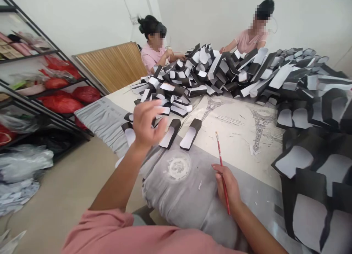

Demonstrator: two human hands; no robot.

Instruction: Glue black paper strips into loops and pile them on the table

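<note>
My right hand [227,186] grips a thin red paintbrush [219,147], its bristle end pointing up and away from me. In the air over the table's left side, my left hand [148,124] has its fingers curved and apart, with nothing visible between them. Below and beside it lie black-and-white folded paper pieces, one partly behind the wrist [128,135]. Two more such pieces stand to its right, a nearer folded piece [169,135] and another folded piece [190,135]. Between my hands sits a round clear dish [177,166] with white residue.
A large heap of black-and-white paper pieces [203,69] covers the table's far side. More pieces [310,206] are stacked at the right. Two people in pink, a left person [150,59] and a right person [249,43], sit behind the heap. Shelves [55,52] holding red bags stand left.
</note>
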